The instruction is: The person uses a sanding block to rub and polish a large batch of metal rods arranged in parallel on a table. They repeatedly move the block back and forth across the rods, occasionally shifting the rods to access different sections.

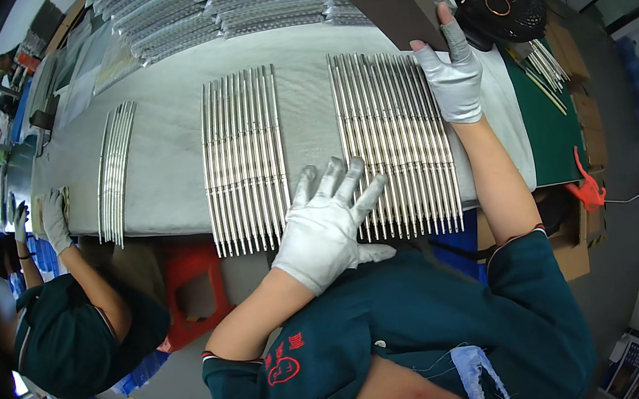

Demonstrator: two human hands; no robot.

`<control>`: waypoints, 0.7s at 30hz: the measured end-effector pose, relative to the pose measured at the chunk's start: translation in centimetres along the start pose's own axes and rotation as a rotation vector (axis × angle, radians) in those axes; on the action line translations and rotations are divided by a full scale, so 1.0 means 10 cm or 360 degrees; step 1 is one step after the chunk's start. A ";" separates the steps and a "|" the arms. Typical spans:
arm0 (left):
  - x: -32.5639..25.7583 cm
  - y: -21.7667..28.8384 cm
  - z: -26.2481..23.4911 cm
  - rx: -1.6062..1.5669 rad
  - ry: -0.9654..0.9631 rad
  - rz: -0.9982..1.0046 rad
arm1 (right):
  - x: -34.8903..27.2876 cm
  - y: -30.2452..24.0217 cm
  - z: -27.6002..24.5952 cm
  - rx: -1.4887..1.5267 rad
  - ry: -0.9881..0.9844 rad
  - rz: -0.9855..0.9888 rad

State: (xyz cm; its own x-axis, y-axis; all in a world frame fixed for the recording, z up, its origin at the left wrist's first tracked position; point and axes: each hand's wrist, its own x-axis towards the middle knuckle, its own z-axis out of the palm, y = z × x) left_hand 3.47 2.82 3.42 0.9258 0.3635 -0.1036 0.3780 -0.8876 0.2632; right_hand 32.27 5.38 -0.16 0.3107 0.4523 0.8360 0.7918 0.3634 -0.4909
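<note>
My right hand (453, 83), in a pale glove with bare thumb and fingertip, grips a dark grey-brown rectangular block (409, 12) with a light side face. It holds the block by its lower end, over the far right corner of a row of shiny slim metal rods (394, 121). My left hand (326, 219), also gloved, lies with fingers spread at the near left part of that row, its fingertips over the rods. Whether it presses on them I cannot tell. A second row of metal rods (242, 153) lies side by side to the left.
A smaller group of rods (118, 169) lies farther left on the grey cloth-covered table (165, 131). Stacks of plastic-wrapped rods (261, 1) line the back. At right stand a black fan (499, 2) and red-handled pliers (588, 184). A co-worker's gloved hand (56, 220) rests at the table's left end.
</note>
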 end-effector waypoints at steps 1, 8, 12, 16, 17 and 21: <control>0.06 0.02 0.06 -0.0023 0.0012 0.0066 | 0.00 0.01 -0.01 -0.0010 0.0005 0.0004; 0.21 0.09 0.10 -0.0019 0.0002 0.0159 | 0.01 0.03 -0.07 0.0283 0.0110 0.0342; 0.04 0.00 0.04 0.0021 0.0008 0.0049 | 0.08 -0.05 -0.10 0.0662 0.0208 0.0650; -0.17 -0.14 -0.01 0.0045 0.0017 -0.0071 | 0.07 -0.06 -0.12 0.0539 0.0209 0.0639; -0.21 -0.15 -0.01 0.0051 0.0022 -0.0100 | 0.06 -0.08 -0.11 0.0551 0.0176 0.0637; -0.23 -0.15 -0.02 0.0057 0.0021 -0.0113 | 0.00 -0.07 -0.05 0.0344 0.0045 0.0480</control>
State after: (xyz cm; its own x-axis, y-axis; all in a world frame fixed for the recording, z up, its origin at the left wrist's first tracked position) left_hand 0.71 3.40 3.50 0.8967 0.4293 -0.1078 0.4427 -0.8691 0.2209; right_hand 32.05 4.70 0.30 0.5298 0.5438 0.6509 0.5341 0.3822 -0.7541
